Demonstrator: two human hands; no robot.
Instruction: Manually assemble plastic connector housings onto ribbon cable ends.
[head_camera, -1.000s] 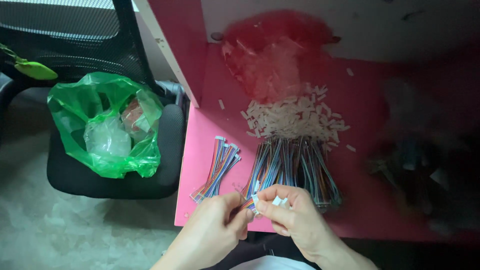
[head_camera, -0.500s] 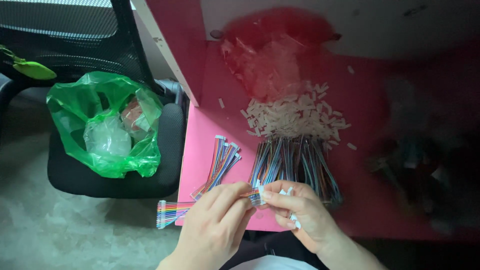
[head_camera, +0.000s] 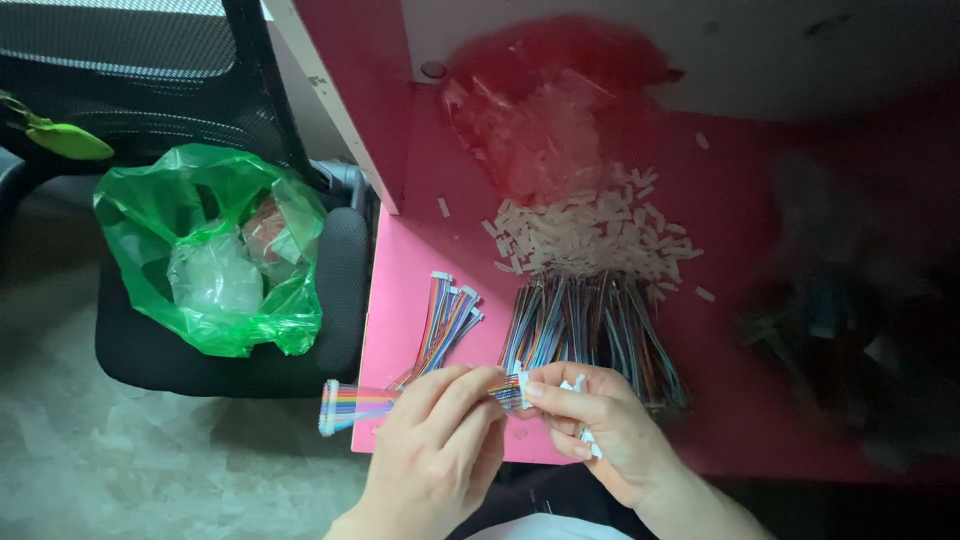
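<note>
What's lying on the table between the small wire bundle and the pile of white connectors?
In the head view, the big wire bundle lies between the small wire bundle and the white connectors.

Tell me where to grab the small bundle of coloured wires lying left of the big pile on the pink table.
Grip the small wire bundle across its middle, coming from above. It lies flat and slanted on the pink table, white plugs at its far end, with bare table either side for fingertips.

A flat rainbow ribbon cable (head_camera: 355, 403) lies level across the pink desk's (head_camera: 400, 290) near edge — its white-tipped left end overhangs the edge, its right end, with a small white connector (head_camera: 523, 390), sits pinched between fingertips.
</note>
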